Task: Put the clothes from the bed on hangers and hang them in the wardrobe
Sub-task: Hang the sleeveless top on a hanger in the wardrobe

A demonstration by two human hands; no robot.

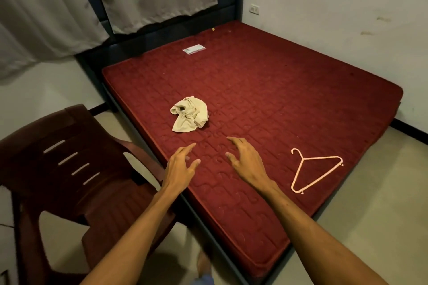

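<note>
I see my left hand (181, 165) and right hand (246, 164) over the near edge of the red mattress (278, 99), fingers spread loose, holding nothing. A brown chair (69, 169) stands at 9 o'clock. The pink hanger (303, 159) lies at 3 o'clock of my right hand. The crumpled cream garment (190, 114) sits at 12 o'clock of my left hand, apart from both.

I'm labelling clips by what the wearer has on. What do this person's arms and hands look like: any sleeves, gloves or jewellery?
The left forearm and right forearm are bare as far as the frame shows, with no sleeve in view. The left hand and right hand wear no gloves, and no watch, bracelet or ring shows on either.
</note>
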